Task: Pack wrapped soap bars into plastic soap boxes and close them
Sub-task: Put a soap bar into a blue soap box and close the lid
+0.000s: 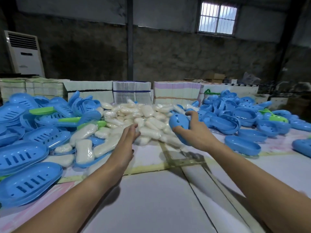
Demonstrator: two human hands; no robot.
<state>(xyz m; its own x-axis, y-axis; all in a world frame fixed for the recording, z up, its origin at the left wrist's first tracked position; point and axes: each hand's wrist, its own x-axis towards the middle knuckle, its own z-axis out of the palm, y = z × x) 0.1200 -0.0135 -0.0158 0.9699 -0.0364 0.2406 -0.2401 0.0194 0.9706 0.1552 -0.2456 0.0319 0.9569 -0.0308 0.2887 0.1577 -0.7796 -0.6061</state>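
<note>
White boarded table, dim concrete room, barred window. Right hand grips blue soap box; left hand, fingers relaxed, touches wrapped soap bars.

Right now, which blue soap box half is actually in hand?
The blue soap box half with round holes, gripped by the right hand beside the soap pile. Every other half lies loose on the table.

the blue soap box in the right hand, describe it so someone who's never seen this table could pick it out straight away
Start at the heap of white wrapped soap bars in the middle of the table, then look to its right edge. There the right hand grips one blue soap box, rounded back with small holes facing the camera. Unlike the blue boxes piled further right, it is lifted off the table and held in fingers.
</note>
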